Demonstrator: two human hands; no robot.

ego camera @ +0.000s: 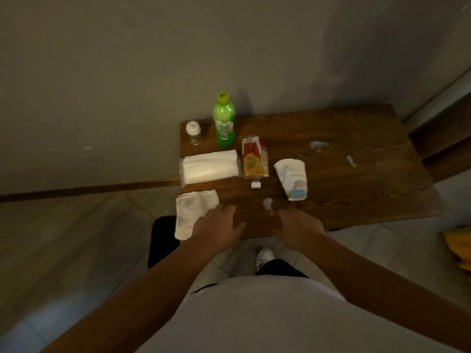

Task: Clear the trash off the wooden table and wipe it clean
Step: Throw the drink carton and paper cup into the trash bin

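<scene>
left hand (216, 226) spread over table (356, 189) – right hand (297, 229) blurred, grip unclear.

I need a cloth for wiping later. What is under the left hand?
The left hand covers the white folded cloth's near right corner and some dark wooden table. Anything beneath the palm is hidden.

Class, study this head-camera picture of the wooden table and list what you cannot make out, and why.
- Labels on the green bottle and the lying bottle: blurred, too small to read.
- Right hand: fingers curl under, so a grip cannot be judged.
- Scraps: too small and dim to identify.
- Dark object beneath the cloth: partly hidden by the cloth and the left hand.
</scene>
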